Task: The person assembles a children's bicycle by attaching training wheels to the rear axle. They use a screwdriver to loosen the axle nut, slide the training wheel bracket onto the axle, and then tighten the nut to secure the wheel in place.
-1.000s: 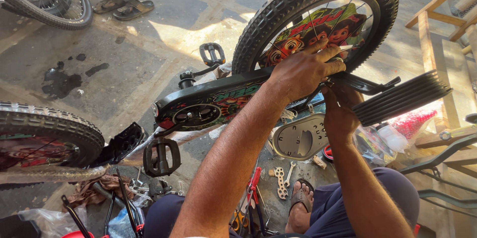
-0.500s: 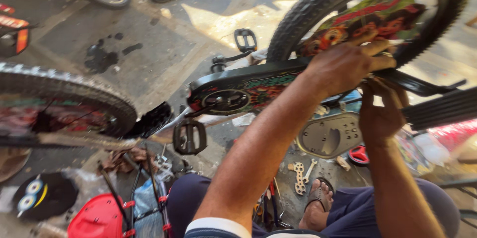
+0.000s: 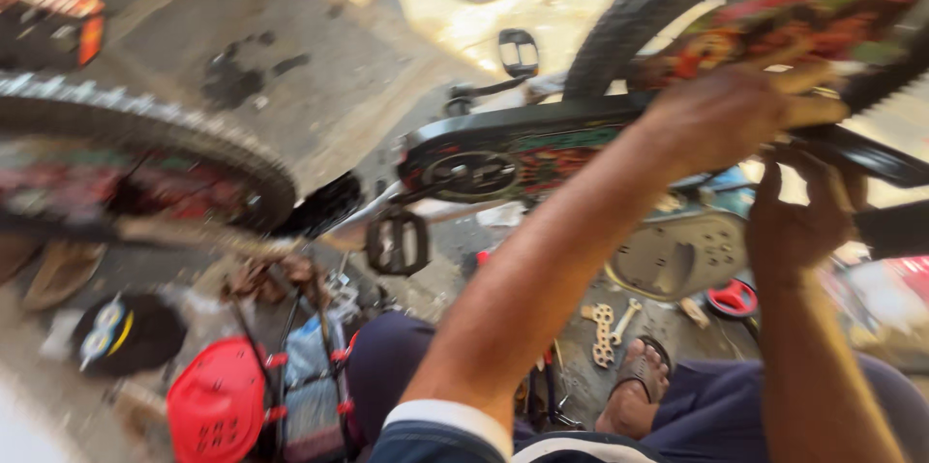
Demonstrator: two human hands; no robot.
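The inverted child's bicycle [image 3: 503,168] stood with both wheels fitted, left hand [image 3: 721,115] clamped over its rear wheel hub [image 3: 794,86], right hand [image 3: 798,221] gripping beneath; fastening appeared unfinished, spanners [image 3: 610,328] lying on floor.

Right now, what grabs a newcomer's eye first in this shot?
The upside-down small bicycle fills the middle, its rear wheel with a colourful spoke cover at upper right. The left hand grips there at the wheel's hub end, and the right hand reaches up from just beneath. At lower left a red helmet lies on the floor beside a dark cap.
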